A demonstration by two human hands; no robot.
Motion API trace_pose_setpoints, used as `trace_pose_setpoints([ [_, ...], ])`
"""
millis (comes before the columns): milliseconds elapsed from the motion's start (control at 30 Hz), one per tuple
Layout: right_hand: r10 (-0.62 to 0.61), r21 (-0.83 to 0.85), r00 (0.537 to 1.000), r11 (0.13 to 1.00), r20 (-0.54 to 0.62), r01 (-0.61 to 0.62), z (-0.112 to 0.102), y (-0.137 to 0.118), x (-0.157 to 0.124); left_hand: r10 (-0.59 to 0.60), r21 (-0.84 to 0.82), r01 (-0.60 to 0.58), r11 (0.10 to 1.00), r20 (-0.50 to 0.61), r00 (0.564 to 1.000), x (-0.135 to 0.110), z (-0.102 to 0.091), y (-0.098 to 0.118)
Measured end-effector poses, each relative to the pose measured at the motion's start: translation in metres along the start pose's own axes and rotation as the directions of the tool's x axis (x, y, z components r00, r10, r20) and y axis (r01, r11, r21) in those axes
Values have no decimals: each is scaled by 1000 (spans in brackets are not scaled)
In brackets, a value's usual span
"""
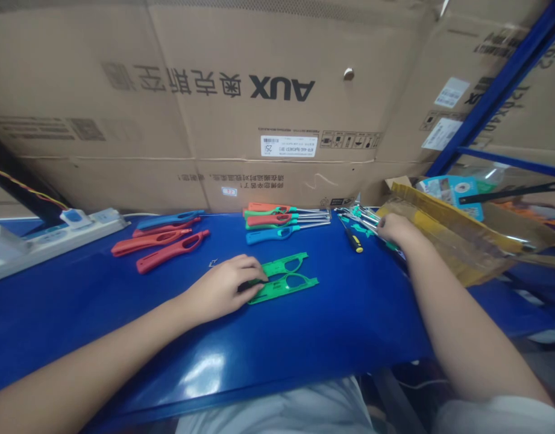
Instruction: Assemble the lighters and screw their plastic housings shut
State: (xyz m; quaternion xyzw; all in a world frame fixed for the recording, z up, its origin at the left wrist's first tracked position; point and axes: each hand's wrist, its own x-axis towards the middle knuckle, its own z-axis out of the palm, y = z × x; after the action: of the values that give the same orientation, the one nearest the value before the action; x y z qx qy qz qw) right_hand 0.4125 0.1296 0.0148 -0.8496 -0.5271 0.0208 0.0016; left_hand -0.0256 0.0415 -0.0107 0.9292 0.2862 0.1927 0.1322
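Observation:
My left hand (234, 278) rests on the blue tabletop, its fingers curled over the near end of two green lighter casing halves (299, 281). They lie side by side, hollow faces up, trigger loops pointing right. At the back right, my right hand (397, 231) has its fingers bunched at a pile of metal lighter tubes (365, 216) with green plastic parts. What those fingertips hold, if anything, is hidden. Just left of that hand lies a yellow and black screwdriver (355, 240). Several long-neck lighters (272, 234) in orange, green, red and blue are stacked at the back centre.
Red, orange and blue lighter casings (169, 250) lie at the back left, near a white power strip (55, 241). A taped cardboard box (467, 253) stands right of my right hand. Large cardboard (205, 132) walls the back. A blue metal frame (494, 96) slants at the right.

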Motion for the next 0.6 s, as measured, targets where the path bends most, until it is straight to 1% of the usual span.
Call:
trace_pose_setpoints([
  [100, -3, 16, 1000, 1000, -4, 3, 5, 1, 3, 1, 1, -1, 1000, 2, 1000, 1, 0, 0],
  [200, 5, 37, 999, 999, -39, -4, 6, 1, 4, 10, 5, -10, 1000, -3, 1000, 0, 0, 1],
  [333, 23, 98, 993, 995, -119, -12, 4, 0, 1, 16, 13, -16, 1000, -7, 1000, -1, -1, 2],
  [433, 33, 169, 975, 986, -218, 4, -2, -1, -5, 20, 15, -20, 1000, -8, 1000, -1, 0, 2],
  [500, 24, 222, 956, 974, -292, 44, -7, -3, -10, 18, 13, -18, 1000, -8, 1000, -1, 0, 1],
  [600, -49, 297, 925, 940, -377, 170, -17, -9, -21, 12, 12, -12, 1000, -4, 1000, -1, -1, 1],
])
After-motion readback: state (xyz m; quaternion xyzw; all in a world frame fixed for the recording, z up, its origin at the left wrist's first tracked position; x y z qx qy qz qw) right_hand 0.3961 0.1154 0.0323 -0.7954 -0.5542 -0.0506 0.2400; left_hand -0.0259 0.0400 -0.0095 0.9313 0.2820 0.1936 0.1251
